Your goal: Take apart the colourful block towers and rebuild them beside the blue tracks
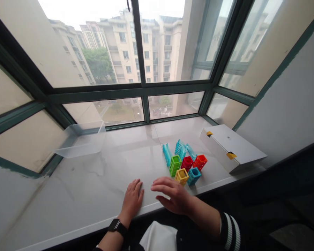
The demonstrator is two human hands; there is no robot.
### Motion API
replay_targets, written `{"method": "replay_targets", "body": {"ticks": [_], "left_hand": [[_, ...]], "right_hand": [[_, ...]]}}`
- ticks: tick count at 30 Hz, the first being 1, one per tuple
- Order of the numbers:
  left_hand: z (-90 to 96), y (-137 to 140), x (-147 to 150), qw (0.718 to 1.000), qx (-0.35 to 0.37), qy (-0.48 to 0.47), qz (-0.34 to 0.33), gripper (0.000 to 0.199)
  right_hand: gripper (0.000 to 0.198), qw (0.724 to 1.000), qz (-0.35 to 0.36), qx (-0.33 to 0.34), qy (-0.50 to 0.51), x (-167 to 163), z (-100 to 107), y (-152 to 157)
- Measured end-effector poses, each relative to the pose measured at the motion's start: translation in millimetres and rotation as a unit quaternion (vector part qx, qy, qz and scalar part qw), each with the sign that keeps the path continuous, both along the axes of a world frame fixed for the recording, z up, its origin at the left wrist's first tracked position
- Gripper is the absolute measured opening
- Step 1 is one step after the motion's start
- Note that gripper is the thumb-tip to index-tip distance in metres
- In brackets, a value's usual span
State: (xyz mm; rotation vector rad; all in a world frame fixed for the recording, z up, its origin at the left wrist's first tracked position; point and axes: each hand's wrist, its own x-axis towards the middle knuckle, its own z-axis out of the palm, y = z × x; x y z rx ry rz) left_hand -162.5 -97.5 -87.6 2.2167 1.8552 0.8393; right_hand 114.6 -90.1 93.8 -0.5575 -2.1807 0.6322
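Observation:
My left hand (pixel 132 200) lies flat on the marble sill (pixel 99 181) near its front edge, holding nothing; a black watch is on that wrist. My right hand (pixel 172 195) hovers just to its right, fingers spread and empty, a short way left of a cluster of plastic toy pieces. The cluster holds a green block (pixel 175 165), a red block (pixel 187 162), an orange block (pixel 200 161), a yellow block (pixel 181 176) and a blue block (pixel 194 175). Translucent teal curved track pieces (pixel 180 150) lie behind them.
A clear plastic bin (pixel 81 141) stands at the back left of the sill. A white flat box (pixel 231 148) with yellow tape lies at the right. Window panes enclose the back and sides; a dark drop runs below the sill's front edge.

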Motion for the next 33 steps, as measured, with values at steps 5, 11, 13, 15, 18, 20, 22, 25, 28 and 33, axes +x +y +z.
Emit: {"method": "replay_targets", "body": {"ticks": [5,11,13,15,18,20,22,25,28,33], "left_hand": [[-3.7,1.2,0.2,1.0,0.016,0.009,0.003,0.036],[-17.8,3.6,-3.8,0.997,0.062,0.045,-0.005,0.035],[-22.3,4.3,-4.9,0.996,0.07,0.057,-0.006,0.035],[-25.2,4.5,-5.4,0.995,0.073,0.067,-0.007,0.035],[-26.2,4.4,-4.7,0.995,0.071,0.074,-0.005,0.035],[-25.4,4.1,-3.8,0.995,0.071,0.076,-0.002,0.035],[-24.4,3.7,-2.9,0.994,0.073,0.079,0.0,0.035],[-23.7,3.0,-2.2,0.994,0.078,0.082,0.001,0.034],[-23.3,2.5,-1.9,0.994,0.079,0.078,0.002,0.035],[-20.9,2.1,-1.1,0.995,0.07,0.072,0.003,0.036]], "right_hand": [[0.065,0.995,-0.01,-0.032,-0.097,-29.9,-112.8,7.9],[0.054,0.97,-0.061,-0.056,-0.227,-24.3,-180.6,11.2],[0.051,0.969,-0.068,-0.064,-0.227,-22.4,-178.9,8.7],[0.049,0.969,-0.071,-0.065,-0.226,-22.6,-173.7,6.9],[0.048,0.97,-0.07,-0.067,-0.224,-24.1,-167.1,6.2],[0.047,0.97,-0.073,-0.07,-0.222,-24.7,-165.0,6.3],[0.046,0.97,-0.077,-0.073,-0.22,-25.0,-164.5,6.3],[0.045,0.97,-0.08,-0.075,-0.216,-24.9,-165.1,5.8],[0.045,0.971,-0.084,-0.073,-0.211,-24.8,-165.1,5.1],[0.045,0.972,-0.089,-0.07,-0.208,-25.2,-166.7,5.0]]}}
